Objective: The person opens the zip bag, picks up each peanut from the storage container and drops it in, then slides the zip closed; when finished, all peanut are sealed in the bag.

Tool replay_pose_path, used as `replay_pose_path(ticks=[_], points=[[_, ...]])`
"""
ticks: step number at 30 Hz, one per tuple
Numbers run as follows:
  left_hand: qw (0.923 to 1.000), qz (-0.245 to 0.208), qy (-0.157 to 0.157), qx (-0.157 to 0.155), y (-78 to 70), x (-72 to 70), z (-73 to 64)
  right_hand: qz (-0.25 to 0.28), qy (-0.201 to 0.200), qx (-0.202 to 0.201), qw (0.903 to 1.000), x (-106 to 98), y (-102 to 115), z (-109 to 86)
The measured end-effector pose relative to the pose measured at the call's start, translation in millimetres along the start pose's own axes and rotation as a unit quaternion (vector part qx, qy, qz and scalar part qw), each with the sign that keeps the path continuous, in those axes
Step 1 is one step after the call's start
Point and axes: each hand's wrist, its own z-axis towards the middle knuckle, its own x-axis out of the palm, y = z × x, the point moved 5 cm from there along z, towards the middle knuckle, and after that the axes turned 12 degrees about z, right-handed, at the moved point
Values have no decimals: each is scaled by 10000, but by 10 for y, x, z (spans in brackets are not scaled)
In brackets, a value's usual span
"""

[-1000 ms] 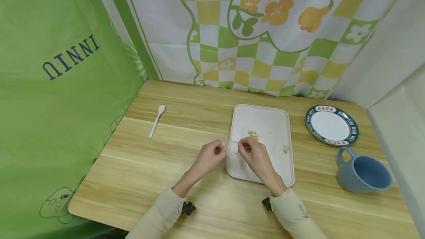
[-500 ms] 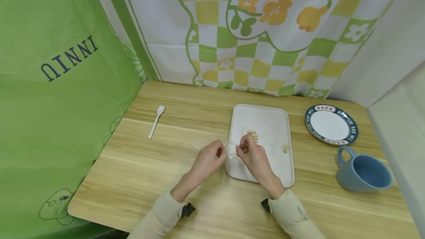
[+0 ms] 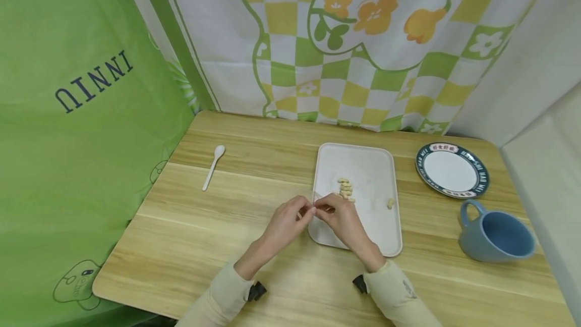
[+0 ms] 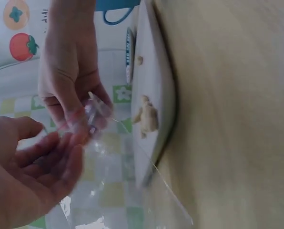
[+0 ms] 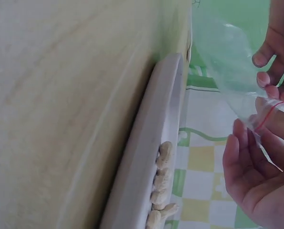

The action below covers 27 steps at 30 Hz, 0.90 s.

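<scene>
Between both hands is a clear zip-lock bag (image 5: 228,59) with a red line along its mouth. My left hand (image 3: 283,223) pinches the bag's mouth edge; my right hand (image 3: 343,220) pinches the same edge close beside it, the fingertips meeting. The bag's see-through body hangs beyond the left hand in the right wrist view and hardly shows in the head view. Below and behind the hands lies a white tray (image 3: 372,165). A small group of unshelled peanuts (image 3: 345,188) lies on it, with a single peanut (image 3: 390,203) near its right edge.
A white spoon (image 3: 213,168) lies on the wooden table (image 3: 190,236) at the left. Right of the tray are a plate (image 3: 453,170) with a dark green rim and a blue mug (image 3: 495,233). A patterned curtain (image 3: 290,59) hangs along the back edge.
My right hand has moved left until its fingertips meet those of my left hand, closing the gap across the bag's mouth. The peanuts, tray, spoon, plate and mug stay put.
</scene>
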Motion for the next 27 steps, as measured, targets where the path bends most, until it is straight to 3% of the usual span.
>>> replay_pose_path(ticks=[2,4,6,8,11,15,21,27], points=[[9987,222,-255,380,19,-8,-30,162,-42,124,9998,-7,-21,0],[9928,782,-539,735,54,-3,-48,324,-102,359,9988,-20,-49,9],[9810,1532,-685,971,93,24,-47,539,-175,632,9964,-36,-81,19],[9671,2208,-640,1094,128,75,-30,780,-196,849,9931,-39,-110,31],[9507,2827,-553,1150,168,142,2,1134,-72,1062,9878,-11,-135,39],[9458,2919,-636,1272,161,173,40,1220,11,1244,9847,13,-147,39],[9513,2659,-452,1494,124,234,82,805,29,1646,9831,17,-172,41],[9514,2542,-470,1672,130,261,113,939,415,1999,9744,43,-182,33]])
